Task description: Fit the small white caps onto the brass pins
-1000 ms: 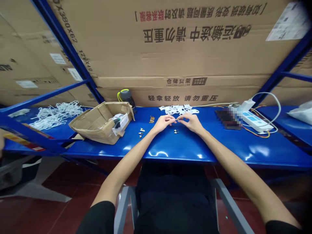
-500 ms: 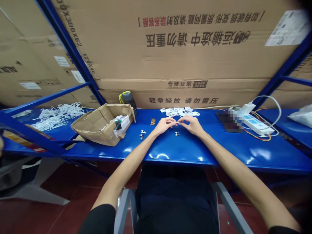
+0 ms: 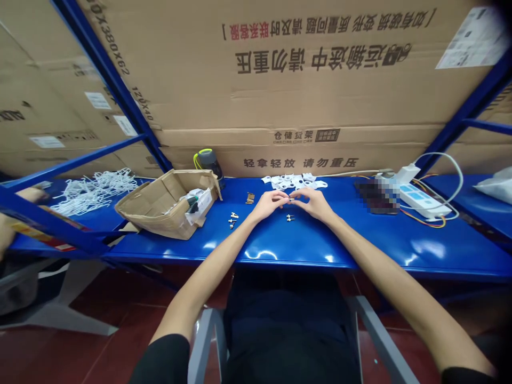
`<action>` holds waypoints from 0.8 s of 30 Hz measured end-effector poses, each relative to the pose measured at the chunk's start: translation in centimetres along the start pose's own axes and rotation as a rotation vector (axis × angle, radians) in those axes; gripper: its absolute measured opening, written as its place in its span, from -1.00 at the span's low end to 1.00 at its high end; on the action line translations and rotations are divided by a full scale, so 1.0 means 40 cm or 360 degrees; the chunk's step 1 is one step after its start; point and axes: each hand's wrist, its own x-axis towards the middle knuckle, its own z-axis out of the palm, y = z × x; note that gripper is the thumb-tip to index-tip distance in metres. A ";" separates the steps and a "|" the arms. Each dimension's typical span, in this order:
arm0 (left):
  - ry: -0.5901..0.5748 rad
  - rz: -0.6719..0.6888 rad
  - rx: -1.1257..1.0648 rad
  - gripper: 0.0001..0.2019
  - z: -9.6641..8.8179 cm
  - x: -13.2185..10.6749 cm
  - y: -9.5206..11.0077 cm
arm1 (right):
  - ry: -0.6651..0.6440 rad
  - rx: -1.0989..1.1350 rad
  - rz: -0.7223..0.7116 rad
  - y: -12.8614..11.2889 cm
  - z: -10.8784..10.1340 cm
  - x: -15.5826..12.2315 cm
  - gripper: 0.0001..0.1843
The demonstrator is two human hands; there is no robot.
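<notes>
My left hand [image 3: 270, 205] and my right hand [image 3: 314, 204] meet above the blue metal workbench [image 3: 360, 250]. Their fingertips pinch a tiny metal pin [image 3: 290, 196], mostly hidden by my fingers. Just below my right hand lie a few small metal pins [image 3: 288, 217], and another small group [image 3: 232, 220] lies left of my left wrist. A small brass fitting [image 3: 250, 198] rests beyond my left hand. Several white plastic parts [image 3: 294, 182] are heaped beyond both hands.
An open cardboard box [image 3: 168, 205] holding small packets stands to the left, past a tangle of white cords [image 3: 96, 192]. A pixelated phone [image 3: 376, 196] and power strip [image 3: 420, 198] lie right. A co-worker's hand [image 3: 24, 194] shows at the far left, behind a blue shelf beam [image 3: 52, 226].
My hands stay pinched together at nearly the same spot. The co-worker's hand now reaches further in from the left edge.
</notes>
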 end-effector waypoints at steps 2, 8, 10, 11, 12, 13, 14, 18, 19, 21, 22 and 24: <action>0.0033 0.0008 0.0037 -0.59 -0.001 0.000 0.001 | 0.0015 -0.0018 0.0030 0.008 -0.003 0.001 -0.76; 0.0036 0.0096 0.0093 -0.58 0.000 -0.006 0.008 | 0.0015 -0.0130 0.0062 0.030 -0.004 0.000 -0.71; 0.0037 0.0105 0.0121 -0.59 0.001 -0.006 0.007 | -0.0007 -0.0143 0.0085 0.030 -0.004 -0.001 -0.69; 0.0039 0.0104 0.0133 -0.60 0.002 -0.006 0.005 | -0.0012 -0.0145 0.0094 0.029 -0.004 -0.001 -0.69; 0.0043 0.0101 0.0143 -0.60 0.002 -0.005 0.003 | -0.0012 -0.0144 0.0101 0.028 -0.005 -0.001 -0.68; 0.0050 0.0098 0.0156 -0.60 0.002 -0.005 0.001 | -0.0010 -0.0140 0.0106 0.026 -0.006 0.000 -0.68; 0.0059 0.0098 0.0174 -0.61 0.002 -0.004 -0.001 | -0.0011 -0.0136 0.0108 0.024 -0.007 0.000 -0.68; 0.0103 0.0117 0.0269 -0.67 0.000 -0.005 0.000 | -0.0034 -0.0127 0.0105 0.018 -0.012 0.001 -0.68; 0.0106 0.0129 0.0301 -0.68 -0.001 -0.006 0.002 | -0.0038 -0.0125 0.0105 0.017 -0.013 0.001 -0.68; 0.0101 0.0157 0.0385 -0.70 -0.003 -0.008 0.006 | -0.0037 -0.0120 0.0109 0.017 -0.013 0.001 -0.69; 0.0099 0.0171 0.0437 -0.72 -0.004 -0.009 0.008 | -0.0033 -0.0118 0.0113 0.018 -0.012 0.000 -0.70; 0.0100 0.0196 0.0543 -0.74 -0.005 -0.010 0.011 | -0.0038 -0.0116 0.0120 0.021 -0.008 -0.001 -0.71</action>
